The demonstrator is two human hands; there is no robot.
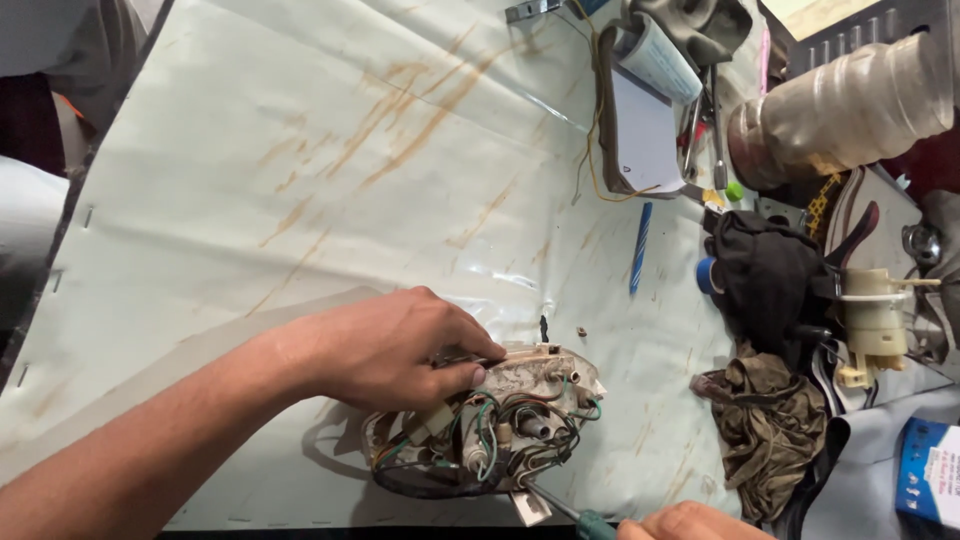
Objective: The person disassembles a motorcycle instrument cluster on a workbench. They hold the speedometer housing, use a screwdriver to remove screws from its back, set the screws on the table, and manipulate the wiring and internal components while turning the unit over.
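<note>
Across the whole workbench we see a pale plastic sheet (300,150), creased and streaked with rusty brown stains, stapled down along its left edge. Beyond that edge, at the far left, we make out only dark and grey shapes that we cannot identify.

Our left hand (385,345) reaches in from the lower left, forearm lying across the sheet. Its fingers are curled narrow, with the thumb and fingertips pressing on the upper left edge of the cluster housing (500,415), holding it down against the sheet. This housing sits in the lower middle of the bench, near the front edge. It is a dirty off-white plastic shell lying with its back upward, crowded with green, black and white wires, small cylindrical bulb sockets and a thick black cable looped along its lower side.

Just to its right, at the bottom edge, our right hand (690,522) shows only partly; it grips the green handle of a screwdriver (570,510), whose shaft points up-left and touches the housing's lower right corner.

Further right a blue pen (640,247) lies on the sheet, with a notepad (645,135) above it. Then come a black cloth (765,275), a brown rag (765,420), a cream plastic part (875,320) and, at the top right, a large wrapped roll (850,105).
</note>
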